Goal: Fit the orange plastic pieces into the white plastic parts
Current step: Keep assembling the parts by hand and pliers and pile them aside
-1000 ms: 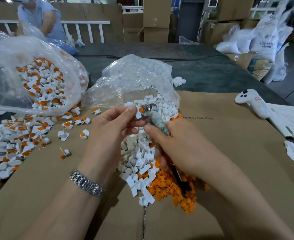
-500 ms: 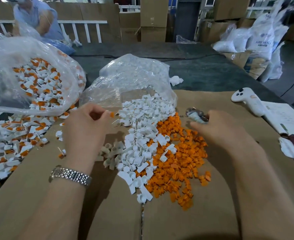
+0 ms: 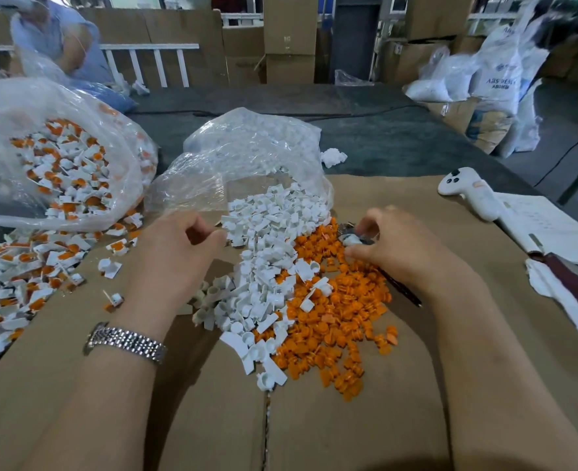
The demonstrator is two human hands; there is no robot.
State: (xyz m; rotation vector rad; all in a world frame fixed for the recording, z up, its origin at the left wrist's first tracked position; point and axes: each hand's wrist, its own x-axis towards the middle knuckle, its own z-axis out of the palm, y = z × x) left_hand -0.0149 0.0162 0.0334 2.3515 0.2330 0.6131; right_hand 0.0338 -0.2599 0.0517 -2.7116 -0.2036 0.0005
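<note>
A pile of white plastic parts (image 3: 267,260) spills from a clear bag (image 3: 247,154) onto the cardboard sheet (image 3: 315,419). Right beside it lies a pile of orange plastic pieces (image 3: 332,317). My left hand (image 3: 175,249), with a metal watch on the wrist, has its fingers curled at the left edge of the white pile; what it holds is hidden. My right hand (image 3: 396,249) is at the top right of the orange pile. It grips a thin tool (image 3: 350,237), whose dark shaft sticks out below the palm.
A big clear bag (image 3: 59,164) of white parts with orange inserts lies at the left, with more such parts (image 3: 15,277) loose in front of it. At the right are a white controller (image 3: 468,192), papers (image 3: 553,229) and a white cloth (image 3: 559,297). A person (image 3: 53,39) sits at the back left.
My hands were together over the piles, the tool against a part in the left hand. They have since parted, the left to the white pile's edge, the right with the tool to the orange pile.
</note>
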